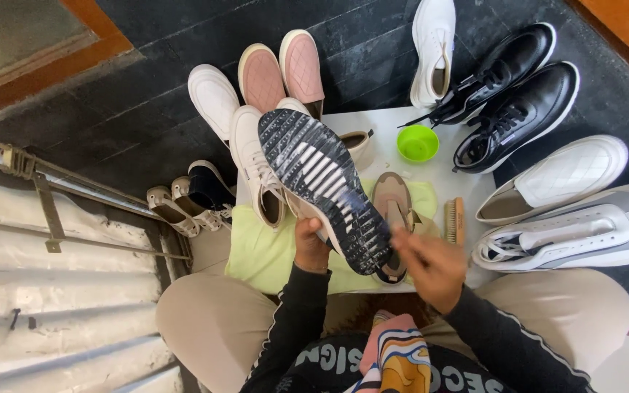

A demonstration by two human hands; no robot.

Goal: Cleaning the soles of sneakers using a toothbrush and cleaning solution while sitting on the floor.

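Note:
My left hand [310, 246] grips a shoe by its heel end and holds it tilted up, so its black, white-streaked sole [322, 182] faces me. My right hand [431, 262] hovers at the sole's lower right edge, fingers blurred; whether it holds anything is unclear. Under the raised shoe lies its tan partner [394, 211] on a yellow-green cloth [263, 251]. A wooden brush [454, 220] lies just right of the cloth.
A small white table [380, 149] carries a green bowl [417, 143] and a white lace-up shoe [255, 167]. Around it on the dark floor stand pink slip-ons [282, 73], white shoes [212, 94], black sneakers [511, 102], white-grey sneakers [576, 225] and sandals [176, 207].

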